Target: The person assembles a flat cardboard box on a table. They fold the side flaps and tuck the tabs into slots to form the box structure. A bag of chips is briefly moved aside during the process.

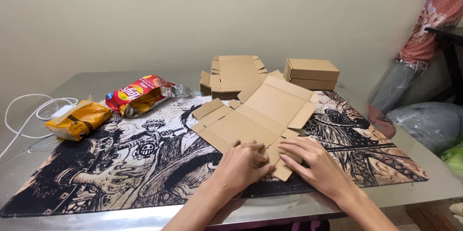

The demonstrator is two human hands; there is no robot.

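— Hands first: where, and doing what?

— Left hand (243,162) flat, fingers loosely spread, pressing on the near edge of an unfolded flat brown cardboard box blank (255,115). Right hand (313,161) just beside it, open too, fingertips down on a near flap of the same blank. Nothing gripped by either — only pressed.

— Blank's place?

— Lying flat and slantwise on a black-and-white illustrated cartoon-print mat (120,163), toward the mat's near right part, flaps spread out along both sides.

— Under the mat?

— Grey metal tabletop (434,163), mat covering most of it.

— Behind the blank?

— Stack of more flat brown cardboard blanks (234,74) at the far edge of the mat, touching the far corner of the spread blank or nearly so — hard to tell. Just right of that, two folded closed brown cardboard boxes (312,73), one on the other.

— Left side?

— Opened red crisp bag (140,94) on its side, silver lining showing at the mouth. Near it, a crumpled yellow-orange snack packet (77,120). Further left, a looped white cable (29,110) on bare tabletop.
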